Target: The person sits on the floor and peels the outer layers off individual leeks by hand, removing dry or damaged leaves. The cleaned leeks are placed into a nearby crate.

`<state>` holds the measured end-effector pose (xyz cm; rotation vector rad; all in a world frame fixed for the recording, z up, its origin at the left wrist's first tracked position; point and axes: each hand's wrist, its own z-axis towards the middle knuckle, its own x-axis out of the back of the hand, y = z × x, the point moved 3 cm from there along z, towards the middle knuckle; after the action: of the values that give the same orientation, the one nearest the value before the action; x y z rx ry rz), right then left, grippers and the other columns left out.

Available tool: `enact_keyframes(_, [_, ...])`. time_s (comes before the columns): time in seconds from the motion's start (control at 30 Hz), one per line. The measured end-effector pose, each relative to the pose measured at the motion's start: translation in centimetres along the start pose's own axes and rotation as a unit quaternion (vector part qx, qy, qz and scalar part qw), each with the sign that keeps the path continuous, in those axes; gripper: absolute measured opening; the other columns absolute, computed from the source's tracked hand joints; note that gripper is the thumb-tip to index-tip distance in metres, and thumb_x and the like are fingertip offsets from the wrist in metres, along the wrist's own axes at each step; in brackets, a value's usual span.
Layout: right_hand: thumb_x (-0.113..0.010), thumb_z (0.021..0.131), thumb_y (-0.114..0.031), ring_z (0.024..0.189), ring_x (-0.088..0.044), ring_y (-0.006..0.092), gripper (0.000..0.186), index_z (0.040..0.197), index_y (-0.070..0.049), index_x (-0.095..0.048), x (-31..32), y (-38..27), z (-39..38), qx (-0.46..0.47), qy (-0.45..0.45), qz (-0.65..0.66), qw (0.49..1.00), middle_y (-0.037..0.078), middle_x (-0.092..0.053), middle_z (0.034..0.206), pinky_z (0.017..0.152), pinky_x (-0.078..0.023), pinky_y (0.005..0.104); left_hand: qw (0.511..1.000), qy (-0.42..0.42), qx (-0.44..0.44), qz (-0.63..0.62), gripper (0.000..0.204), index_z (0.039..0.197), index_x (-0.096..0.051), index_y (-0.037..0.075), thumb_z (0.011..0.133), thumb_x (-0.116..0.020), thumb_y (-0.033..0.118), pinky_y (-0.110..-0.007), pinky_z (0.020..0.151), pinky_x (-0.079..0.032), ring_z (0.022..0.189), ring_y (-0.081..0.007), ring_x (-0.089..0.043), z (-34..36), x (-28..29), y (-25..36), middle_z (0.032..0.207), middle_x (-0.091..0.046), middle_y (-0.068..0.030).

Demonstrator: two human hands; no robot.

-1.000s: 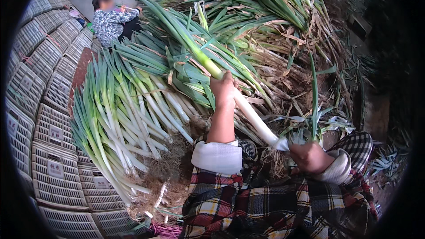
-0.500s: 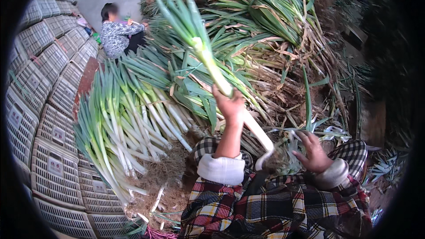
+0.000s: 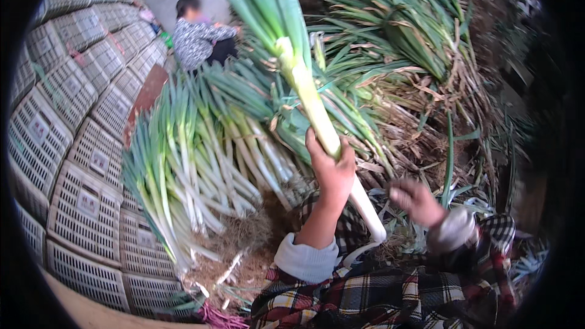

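Note:
My left hand [image 3: 332,167] is wrapped round the white stalk of a large green onion [image 3: 315,109]. The stalk slants up and away, its green leaves spread at the top and its pale lower end bent near my lap. To the right of that stalk, my right hand [image 3: 419,201] is in the air with its fingers curled and smeared by motion; whether it holds anything does not show. A row of pale-stemmed green onions [image 3: 195,170] lies to my left, with tangled roots [image 3: 244,231] at the near end.
Beyond my hands rises a big heap of green onions [image 3: 414,42] with dry brown leaves. Slatted plastic crates [image 3: 85,201] are stacked along the left. Another person [image 3: 198,42] sits at the far left. Pink ties [image 3: 219,317] lie at the near edge, and leaf scraps lie around my lap.
My view has shifted, moving the scene rightward and down. My right hand has lifted away from the onion's lower end, its fingers more curled. My left hand keeps its hold on the green onion.

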<state>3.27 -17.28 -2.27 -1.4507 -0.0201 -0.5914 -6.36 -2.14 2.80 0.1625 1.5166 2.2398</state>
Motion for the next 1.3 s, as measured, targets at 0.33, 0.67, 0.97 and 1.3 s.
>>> enact_keyframes(0.33, [-0.056, 0.080, -0.027, 0.066, -0.047, 0.0109, 0.030, 0.094, -0.001, -0.049, 3.9, -6.3, 14.0, 0.069, 0.130, 0.215, 0.966, 0.004, -0.051, 0.077, 0.059, -0.040, 0.0218, 0.995, -0.090, -0.024, -0.025, 0.060, 0.122, -0.017, -0.006, 0.074, -0.052, -0.003, -0.026, 0.081, -0.037, 0.091, -0.0161, -0.042, -7.6, -3.9, -2.8, 0.104, -0.038, -0.0130])
enact_keyframes(0.67, [-0.051, 0.074, -0.008, 0.065, -0.050, 0.0139, 0.019, 0.087, 0.005, -0.048, 4.7, -2.1, 8.6, -0.068, 0.195, 0.331, 0.921, 0.008, -0.052, 0.076, 0.057, -0.044, 0.0247, 0.966, -0.135, 0.172, -0.140, 0.041, 0.113, -0.025, 0.002, 0.080, -0.049, 0.003, -0.023, 0.042, -0.041, 0.053, -0.0104, -0.043, -8.6, -4.0, -3.8, 0.076, -0.042, -0.0063])
enact_keyframes(0.97, [-0.051, 0.072, -0.005, 0.078, -0.047, 0.0203, 0.013, 0.066, -0.003, -0.039, 4.1, -1.7, -3.6, 0.143, 0.122, 0.116, 0.975, 0.012, -0.048, 0.084, 0.065, -0.039, 0.0323, 0.895, -0.302, 0.238, -0.224, 0.056, 0.107, -0.039, 0.000, 0.075, -0.048, 0.045, -0.035, 0.051, -0.046, 0.062, -0.0196, -0.051, -7.6, -0.9, -4.8, 0.082, -0.049, -0.0101])
enact_keyframes(1.3, [-0.050, 0.072, 0.000, 0.068, -0.051, 0.0231, 0.024, 0.058, -0.007, -0.032, 3.6, -3.2, -9.8, 0.144, -0.024, 0.351, 0.925, 0.007, -0.047, 0.062, 0.072, -0.043, 0.0405, 0.920, -0.137, 0.311, -0.197, 0.016, 0.080, -0.047, 0.005, 0.071, -0.054, 0.016, -0.028, 0.052, -0.040, 0.051, -0.0148, -0.047, -4.5, -2.0, -1.9, 0.060, -0.049, -0.0039])
